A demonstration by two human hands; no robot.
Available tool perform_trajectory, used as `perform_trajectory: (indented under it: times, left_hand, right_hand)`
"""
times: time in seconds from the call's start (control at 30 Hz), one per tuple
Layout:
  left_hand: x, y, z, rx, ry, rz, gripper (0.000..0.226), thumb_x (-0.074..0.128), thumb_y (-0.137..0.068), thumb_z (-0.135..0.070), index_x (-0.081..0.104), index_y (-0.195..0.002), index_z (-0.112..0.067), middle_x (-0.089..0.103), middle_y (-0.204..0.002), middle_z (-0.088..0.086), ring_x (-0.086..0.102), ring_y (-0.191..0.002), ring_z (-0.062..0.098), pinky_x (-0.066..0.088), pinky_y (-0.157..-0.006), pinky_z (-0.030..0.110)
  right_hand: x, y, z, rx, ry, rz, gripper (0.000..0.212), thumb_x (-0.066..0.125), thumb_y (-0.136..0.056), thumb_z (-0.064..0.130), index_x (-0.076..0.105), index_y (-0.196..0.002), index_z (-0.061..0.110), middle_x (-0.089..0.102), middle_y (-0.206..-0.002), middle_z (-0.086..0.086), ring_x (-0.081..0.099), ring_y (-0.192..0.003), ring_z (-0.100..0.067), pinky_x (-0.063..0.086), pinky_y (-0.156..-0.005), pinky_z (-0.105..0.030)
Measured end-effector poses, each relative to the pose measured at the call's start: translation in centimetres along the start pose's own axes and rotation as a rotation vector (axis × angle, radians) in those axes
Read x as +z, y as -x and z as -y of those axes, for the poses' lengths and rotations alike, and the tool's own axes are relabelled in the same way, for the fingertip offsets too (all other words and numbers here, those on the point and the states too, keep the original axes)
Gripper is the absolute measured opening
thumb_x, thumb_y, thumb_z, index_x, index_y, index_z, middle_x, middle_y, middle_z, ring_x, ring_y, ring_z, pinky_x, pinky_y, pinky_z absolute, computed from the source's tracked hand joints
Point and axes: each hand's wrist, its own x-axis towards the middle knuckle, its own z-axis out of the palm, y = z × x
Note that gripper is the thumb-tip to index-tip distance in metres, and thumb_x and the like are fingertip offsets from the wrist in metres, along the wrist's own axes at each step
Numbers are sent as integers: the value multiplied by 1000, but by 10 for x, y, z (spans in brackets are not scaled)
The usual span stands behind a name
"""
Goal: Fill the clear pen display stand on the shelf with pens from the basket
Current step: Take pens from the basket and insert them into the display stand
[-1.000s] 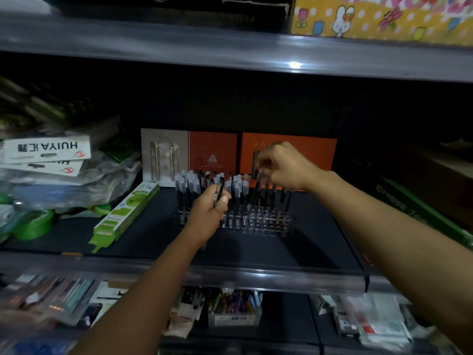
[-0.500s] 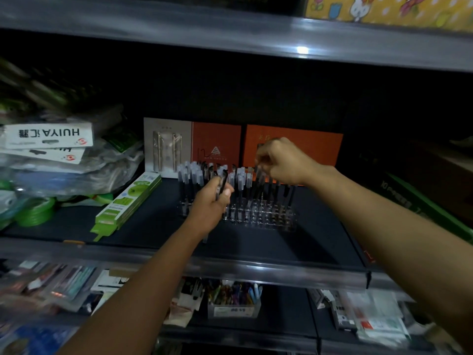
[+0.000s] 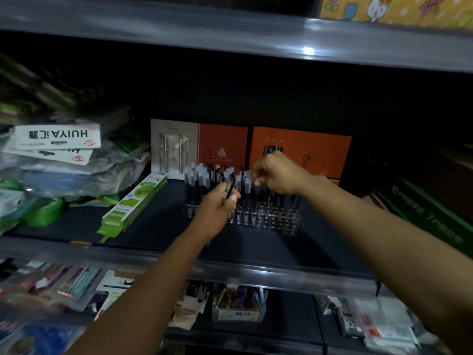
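Note:
A clear pen display stand (image 3: 271, 221) sits on the dark middle shelf, holding several black pens with clear caps (image 3: 202, 175). My left hand (image 3: 217, 208) is in front of the stand's left half and grips a small bunch of pens (image 3: 228, 190) upright. My right hand (image 3: 279, 175) hovers over the stand's middle rows with its fingers curled downward, pinching the top of a pen that stands among the others. The basket is out of sight.
Orange and grey gift boxes (image 3: 302, 152) stand behind the stand. A green flat pack (image 3: 133, 203) lies to its left beside bagged goods (image 3: 56, 160). A dark green box (image 3: 430, 221) lies at right. A lower shelf holds a tub of coloured pens (image 3: 238, 301).
My right hand has dropped a little toward the stand's pens. My left hand stays in place with its pens. The camera has tilted slightly.

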Motion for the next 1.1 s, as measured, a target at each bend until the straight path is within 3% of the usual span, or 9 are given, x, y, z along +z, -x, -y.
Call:
perform_trajectory:
  times: [0.1,0.27,0.4,0.57,0.67,0.8,0.93,1.03,1.1]
  left_hand:
    - [0,-1,2,-8,5,16,14,44,-98,-15,53,-90,-23,52,-72,-2,50,-61,9,44,-64,26]
    - [0,-3,0,17,22,38,16,44,-98,-13,54,-89,-22,55,-72,-1,50,-57,1,44,-61,18]
    - [7,-2,-8,33,72,42,18,44,-98,-12,54,-88,-23,55,-71,-1,50,-56,0,44,-58,15]
    - [11,-2,-18,46,59,84,18,44,-98,-11,53,-90,-23,55,-73,-1,52,-62,6,47,-66,23]
    - [7,0,-18,46,11,97,20,43,-98,-11,52,-94,-28,58,-77,0,55,-67,11,48,-72,28]
    - [-4,2,-15,25,-118,94,12,41,-99,-13,52,-99,-18,57,-81,1,56,-75,14,46,-73,24]
    - [-15,4,-12,31,-342,82,13,40,-99,-20,52,-99,-15,59,-79,3,58,-75,21,50,-74,43]
    - [-19,7,-13,39,-484,88,11,39,-100,-23,49,-98,-18,59,-76,2,58,-71,21,53,-72,48]
    - [-18,8,-17,14,-560,103,13,40,-99,-23,47,-109,-16,62,-94,7,60,-86,24,52,-77,44]
  right_hand:
    - [-8,-1,3,-36,7,-21,6,69,-87,15,69,-90,10,67,-89,-2,61,-84,-14,55,-77,-37]
    - [-26,6,24,-182,-68,27,19,71,-86,18,69,-104,13,64,-92,5,55,-81,-2,45,-71,-15]
    - [-33,10,34,-217,-72,48,18,71,-86,22,68,-102,14,66,-90,2,61,-83,-10,50,-72,-25]
    - [-41,16,42,-229,-72,48,5,69,-87,15,68,-90,10,68,-82,3,62,-72,-4,52,-65,-27]
    - [-51,21,44,-209,-89,3,3,65,-84,4,66,-85,7,59,-66,8,54,-57,1,39,-53,-13]
    - [-70,28,39,-183,-101,-87,5,64,-80,1,66,-82,6,61,-69,4,54,-59,2,38,-55,-9]
    - [-84,33,32,-150,-111,-138,6,65,-79,1,67,-80,7,68,-76,-3,60,-65,-9,44,-60,-15]
    - [-91,36,27,-134,-63,-153,7,64,-79,2,67,-81,8,68,-77,-2,61,-69,-12,46,-65,-21]
    - [-92,38,23,-115,-15,-146,6,64,-80,3,67,-82,8,67,-77,-2,61,-71,-14,48,-65,-26]
